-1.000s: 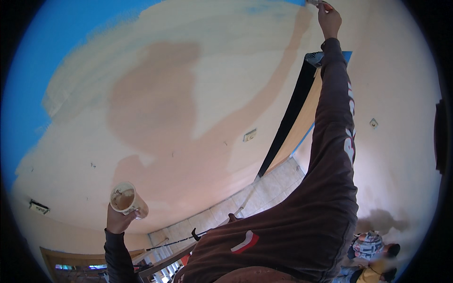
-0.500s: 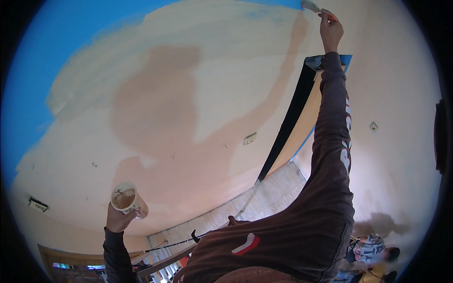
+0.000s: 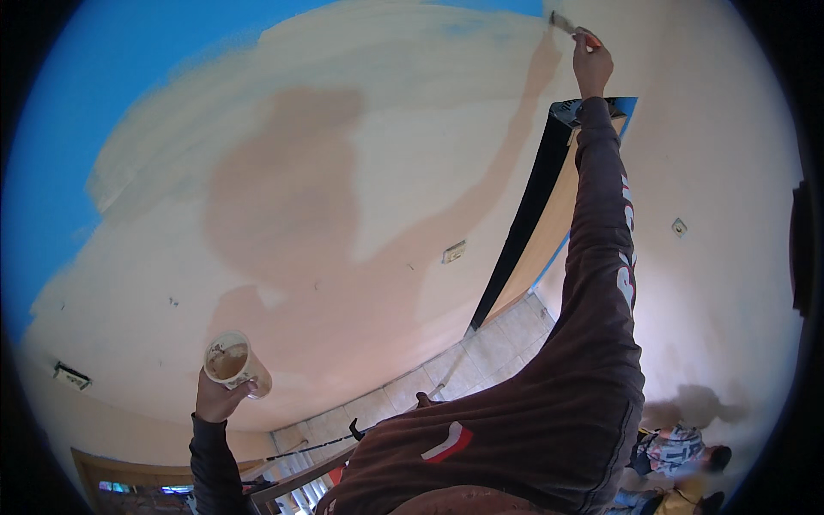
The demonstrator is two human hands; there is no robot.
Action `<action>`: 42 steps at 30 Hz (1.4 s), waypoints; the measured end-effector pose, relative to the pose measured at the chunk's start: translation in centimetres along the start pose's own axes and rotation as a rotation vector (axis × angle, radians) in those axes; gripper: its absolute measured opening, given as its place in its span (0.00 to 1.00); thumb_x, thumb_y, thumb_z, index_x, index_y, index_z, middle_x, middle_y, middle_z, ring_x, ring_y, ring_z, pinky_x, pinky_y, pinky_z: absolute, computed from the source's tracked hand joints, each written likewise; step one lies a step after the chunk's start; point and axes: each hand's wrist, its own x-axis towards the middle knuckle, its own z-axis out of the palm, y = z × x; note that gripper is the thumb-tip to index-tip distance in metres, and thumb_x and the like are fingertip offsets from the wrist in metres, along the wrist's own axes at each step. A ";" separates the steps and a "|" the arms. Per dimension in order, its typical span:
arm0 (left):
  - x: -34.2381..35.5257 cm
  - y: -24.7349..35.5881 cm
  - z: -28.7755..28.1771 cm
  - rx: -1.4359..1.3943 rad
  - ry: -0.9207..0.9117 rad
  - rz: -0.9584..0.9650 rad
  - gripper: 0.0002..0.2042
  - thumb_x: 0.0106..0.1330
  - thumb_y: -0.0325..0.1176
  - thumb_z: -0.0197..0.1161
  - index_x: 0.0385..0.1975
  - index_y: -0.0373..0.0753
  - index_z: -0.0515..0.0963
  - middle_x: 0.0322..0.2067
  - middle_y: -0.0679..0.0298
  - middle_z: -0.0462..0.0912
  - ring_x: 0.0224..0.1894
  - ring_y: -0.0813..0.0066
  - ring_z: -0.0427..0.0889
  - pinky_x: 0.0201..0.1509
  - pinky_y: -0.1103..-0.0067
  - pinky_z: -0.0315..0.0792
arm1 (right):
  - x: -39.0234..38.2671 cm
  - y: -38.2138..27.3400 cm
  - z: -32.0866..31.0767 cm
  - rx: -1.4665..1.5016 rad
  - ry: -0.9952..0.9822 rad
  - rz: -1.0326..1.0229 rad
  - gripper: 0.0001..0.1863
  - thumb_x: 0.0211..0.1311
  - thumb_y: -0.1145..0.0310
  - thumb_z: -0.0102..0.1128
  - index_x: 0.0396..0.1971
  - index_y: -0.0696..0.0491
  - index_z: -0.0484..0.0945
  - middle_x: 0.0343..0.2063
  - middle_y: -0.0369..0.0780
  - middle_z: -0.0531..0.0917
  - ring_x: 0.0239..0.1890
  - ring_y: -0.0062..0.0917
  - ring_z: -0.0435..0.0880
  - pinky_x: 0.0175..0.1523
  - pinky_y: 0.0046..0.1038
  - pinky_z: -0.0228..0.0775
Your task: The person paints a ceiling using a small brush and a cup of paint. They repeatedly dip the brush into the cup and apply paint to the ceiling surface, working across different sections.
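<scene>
My right hand (image 3: 592, 67) is raised high on an outstretched arm, closed around the handle of a paintbrush (image 3: 562, 23). The brush's bristles are at the wall near the corner, by the edge of the blue area; whether they touch is hard to tell. Low on the left, my left hand (image 3: 221, 396) grips a pale plastic cup (image 3: 230, 360) with light brownish paint inside and smears on its inner wall. The wall (image 3: 412, 154) is coated cream to peach, with bright blue paint (image 3: 64, 154) along the upper left and top.
A tall board with a black edge (image 3: 525, 223) leans in the corner below my right arm. Wall sockets (image 3: 454, 251) sit on the painted wall. Railings (image 3: 300, 485) stand below me on a tiled floor (image 3: 421, 384). Other people (image 3: 674, 451) are at the lower right.
My right hand and the paintbrush have shifted slightly down and left, and the brush has turned a little. The cup in my left hand has barely moved.
</scene>
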 end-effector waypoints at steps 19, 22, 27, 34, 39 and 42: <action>-0.1 -0.2 0.1 -0.082 0.008 -0.041 0.30 0.48 0.29 0.80 0.51 0.32 0.73 0.45 0.60 0.82 0.48 0.72 0.81 0.54 0.74 0.75 | -1.1 -3.1 -0.1 -0.041 0.016 -0.040 0.15 0.63 0.53 0.60 0.37 0.48 0.88 0.21 0.43 0.84 0.22 0.29 0.83 0.30 0.31 0.70; 0.0 -0.2 -0.1 -0.018 -0.001 -0.024 0.29 0.49 0.29 0.79 0.51 0.31 0.73 0.45 0.59 0.82 0.48 0.72 0.81 0.54 0.74 0.75 | -2.9 -4.3 0.0 0.073 -0.108 0.034 0.16 0.62 0.52 0.61 0.37 0.47 0.88 0.18 0.41 0.82 0.17 0.24 0.77 0.28 0.29 0.68; -0.1 -0.3 0.0 -0.016 0.009 -0.016 0.29 0.49 0.29 0.79 0.51 0.32 0.73 0.45 0.59 0.82 0.48 0.72 0.81 0.53 0.74 0.75 | -6.0 -10.8 -2.1 0.409 -0.135 -0.010 0.14 0.70 0.61 0.57 0.39 0.56 0.86 0.26 0.31 0.86 0.23 0.13 0.70 0.32 0.20 0.66; 0.0 -0.6 -0.1 -0.010 0.004 -0.012 0.29 0.49 0.29 0.79 0.52 0.31 0.73 0.45 0.60 0.82 0.48 0.72 0.81 0.53 0.74 0.76 | -5.4 -9.5 -4.3 0.009 -0.116 0.219 0.16 0.66 0.58 0.60 0.39 0.56 0.86 0.25 0.40 0.85 0.22 0.18 0.75 0.30 0.23 0.66; 0.1 0.2 0.2 -0.015 0.021 -0.029 0.30 0.49 0.30 0.79 0.52 0.31 0.72 0.44 0.60 0.82 0.47 0.72 0.81 0.52 0.73 0.76 | -9.8 -7.7 -1.5 -0.012 -0.127 0.077 0.15 0.66 0.58 0.61 0.36 0.54 0.87 0.22 0.41 0.85 0.21 0.21 0.76 0.29 0.25 0.67; -0.2 -0.3 0.1 0.002 0.026 -0.008 0.30 0.49 0.31 0.80 0.52 0.32 0.72 0.44 0.60 0.82 0.47 0.72 0.81 0.52 0.74 0.76 | -10.2 -8.9 -1.8 0.302 -0.041 0.091 0.14 0.66 0.58 0.61 0.35 0.53 0.87 0.24 0.40 0.86 0.21 0.22 0.76 0.30 0.27 0.68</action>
